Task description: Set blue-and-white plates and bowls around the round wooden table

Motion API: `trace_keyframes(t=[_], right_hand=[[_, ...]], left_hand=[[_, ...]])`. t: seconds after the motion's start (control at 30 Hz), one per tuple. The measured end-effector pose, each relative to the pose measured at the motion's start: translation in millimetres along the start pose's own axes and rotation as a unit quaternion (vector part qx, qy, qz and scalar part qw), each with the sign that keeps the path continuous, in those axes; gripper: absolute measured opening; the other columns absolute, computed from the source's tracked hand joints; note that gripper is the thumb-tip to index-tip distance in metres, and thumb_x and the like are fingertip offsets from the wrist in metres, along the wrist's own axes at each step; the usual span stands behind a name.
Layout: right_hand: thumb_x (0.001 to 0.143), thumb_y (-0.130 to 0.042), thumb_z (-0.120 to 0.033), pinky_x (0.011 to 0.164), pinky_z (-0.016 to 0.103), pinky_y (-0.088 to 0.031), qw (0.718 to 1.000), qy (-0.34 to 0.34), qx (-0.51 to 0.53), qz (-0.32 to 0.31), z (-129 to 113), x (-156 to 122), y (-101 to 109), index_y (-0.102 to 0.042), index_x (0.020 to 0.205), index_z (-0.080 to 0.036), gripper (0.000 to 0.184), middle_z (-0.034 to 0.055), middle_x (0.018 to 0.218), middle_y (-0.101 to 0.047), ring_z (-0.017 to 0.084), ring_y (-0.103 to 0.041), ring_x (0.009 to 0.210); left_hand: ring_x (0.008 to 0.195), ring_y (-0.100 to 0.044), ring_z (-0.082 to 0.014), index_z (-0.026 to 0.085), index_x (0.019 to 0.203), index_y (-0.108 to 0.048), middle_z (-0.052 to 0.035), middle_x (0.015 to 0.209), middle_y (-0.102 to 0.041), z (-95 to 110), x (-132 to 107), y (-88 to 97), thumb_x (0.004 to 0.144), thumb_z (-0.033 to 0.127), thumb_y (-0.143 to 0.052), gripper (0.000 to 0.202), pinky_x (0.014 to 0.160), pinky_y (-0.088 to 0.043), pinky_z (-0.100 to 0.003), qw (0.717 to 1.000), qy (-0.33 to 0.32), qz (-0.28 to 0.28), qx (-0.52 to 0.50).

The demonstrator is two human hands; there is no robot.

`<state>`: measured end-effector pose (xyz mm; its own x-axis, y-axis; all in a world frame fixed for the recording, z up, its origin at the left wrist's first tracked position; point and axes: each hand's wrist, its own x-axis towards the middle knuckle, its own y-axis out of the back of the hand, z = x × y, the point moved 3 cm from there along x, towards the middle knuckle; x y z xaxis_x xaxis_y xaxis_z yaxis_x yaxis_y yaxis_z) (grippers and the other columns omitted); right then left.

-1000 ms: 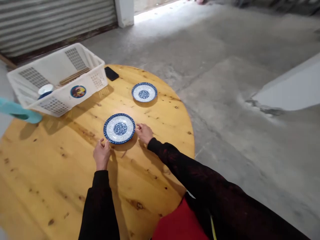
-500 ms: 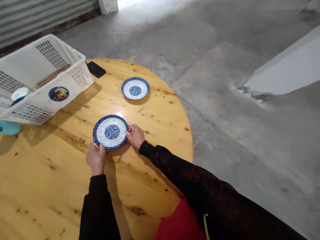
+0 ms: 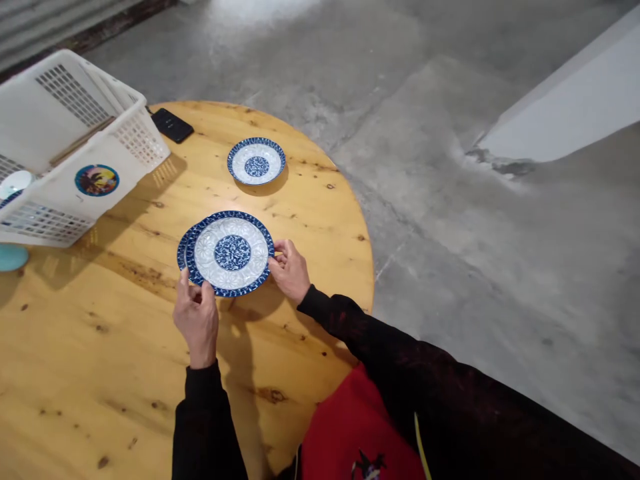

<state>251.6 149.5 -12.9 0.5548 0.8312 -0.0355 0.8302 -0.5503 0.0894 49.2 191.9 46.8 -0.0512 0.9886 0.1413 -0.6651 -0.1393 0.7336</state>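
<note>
A blue-and-white plate [image 3: 233, 253] is held slightly raised and tilted between my two hands. My left hand [image 3: 197, 317] pinches its near left rim, and my right hand [image 3: 291, 270] grips the right rim between thumb and fingers. Beneath it, a second plate [image 3: 183, 252] with the same blue border peeks out on the left; most of it is covered. Farther back on the wooden table [image 3: 125, 347] lies another patterned plate [image 3: 257, 162], touched by neither hand.
A white plastic basket [image 3: 143, 143] with chopsticks [image 3: 80, 141] and a white-topped item [image 3: 17, 183] stands at the left. Beside it lies a black phone [image 3: 172, 125]. A teal object [image 3: 11, 257] is partly cut off. The table's round edge curves along the right.
The held plate has come up and shifted right, toward me, with both hands on it. The rim of a plate beneath now shows. The view has moved slightly.
</note>
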Motion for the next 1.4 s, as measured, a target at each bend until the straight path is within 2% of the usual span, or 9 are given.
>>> trace_keyframes(t=[0.1,0.23,0.33,0.43,0.57,0.73,1.07,1.27,1.4], right_hand=[[0.079,-0.056,-0.029,0.06,0.025,-0.048,0.999,-0.018,0.029,0.022,6,-22,34,-0.049,0.099,-0.023,0.022,0.0024,0.096,-0.067,0.012,-0.062,0.066],[0.077,-0.058,-0.031,0.063,0.026,-0.05,0.997,-0.045,0.037,0.051,25,-50,75,-0.049,0.097,-0.023,0.023,0.003,0.091,-0.068,0.014,-0.063,0.07],[0.075,-0.059,-0.032,0.064,0.027,-0.051,0.995,-0.07,0.023,0.07,42,-64,95,-0.05,0.097,-0.022,0.026,0.0032,0.089,-0.068,0.016,-0.064,0.071],[0.074,-0.058,-0.033,0.064,0.029,-0.051,0.993,-0.083,0.01,0.08,56,-68,107,-0.05,0.097,-0.022,0.027,0.0038,0.089,-0.068,0.016,-0.063,0.068],[0.074,-0.057,-0.033,0.067,0.03,-0.052,0.993,-0.085,-0.008,0.087,66,-63,112,-0.049,0.097,-0.022,0.027,0.0047,0.092,-0.067,0.016,-0.063,0.07],[0.073,-0.055,-0.034,0.068,0.03,-0.052,0.992,-0.083,-0.025,0.091,70,-53,108,-0.049,0.097,-0.022,0.027,0.0041,0.09,-0.066,0.016,-0.062,0.071],[0.074,-0.058,-0.034,0.062,0.029,-0.05,0.995,-0.077,0.002,0.067,74,-59,97,-0.049,0.096,-0.022,0.027,0.0027,0.085,-0.063,0.016,-0.058,0.066],[0.075,-0.059,-0.035,0.062,0.029,-0.05,0.995,-0.077,0.005,0.061,77,-60,96,-0.049,0.098,-0.023,0.028,0.0034,0.087,-0.063,0.016,-0.06,0.067],[0.074,-0.059,-0.035,0.061,0.029,-0.051,0.994,-0.089,0.009,0.061,79,-60,96,-0.049,0.098,-0.023,0.029,0.0041,0.088,-0.064,0.017,-0.062,0.07]], left_hand=[[0.063,-0.051,-0.0132,0.015,0.143,-0.055,0.0049,0.065,-0.054,11,-30,-12.1,0.088,0.036,-0.056,0.059,0.07,-0.044,-0.025,0.998,0.005,-0.038,-0.044],[0.068,-0.057,-0.0148,0.017,0.141,-0.056,-0.0011,0.079,-0.065,11,-65,-40.4,0.089,0.04,-0.057,0.056,0.068,-0.049,-0.026,0.986,0.027,-0.113,-0.116],[0.074,-0.062,-0.0166,0.019,0.135,-0.06,-0.0048,0.09,-0.07,7,-81,-61.1,0.089,0.037,-0.058,0.05,0.071,-0.052,-0.028,0.977,0.046,-0.144,-0.148],[0.08,-0.065,-0.0177,0.019,0.137,-0.059,-0.0075,0.101,-0.071,5,-88,-77.0,0.088,0.034,-0.057,0.051,0.073,-0.055,-0.03,0.968,0.067,-0.17,-0.173],[0.076,-0.065,-0.0173,0.019,0.142,-0.055,-0.0068,0.097,-0.071,4,-87,-91.1,0.09,0.034,-0.056,0.054,0.071,-0.055,-0.03,0.96,0.08,-0.201,-0.178],[0.082,-0.067,-0.0184,0.019,0.142,-0.055,-0.0067,0.099,-0.071,3,-80,-98.6,0.09,0.032,-0.054,0.053,0.079,-0.056,-0.032,0.966,0.064,-0.189,-0.167],[0.101,-0.067,-0.0228,0.019,0.134,-0.059,-0.0105,0.119,-0.07,-6,-76,-96.8,0.088,0.028,-0.052,0.047,0.093,-0.055,-0.038,0.965,0.075,-0.17,-0.183],[0.105,-0.067,-0.0235,0.017,0.132,-0.06,-0.0116,0.123,-0.069,-5,-77,-94.6,0.089,0.027,-0.051,0.044,0.097,-0.054,-0.039,0.967,0.046,-0.164,-0.19],[0.108,-0.067,-0.0238,0.019,0.134,-0.058,-0.0114,0.121,-0.07,-9,-78,-96.2,0.09,0.028,-0.051,0.046,0.097,-0.054,-0.039,0.962,0.058,-0.177,-0.201]])
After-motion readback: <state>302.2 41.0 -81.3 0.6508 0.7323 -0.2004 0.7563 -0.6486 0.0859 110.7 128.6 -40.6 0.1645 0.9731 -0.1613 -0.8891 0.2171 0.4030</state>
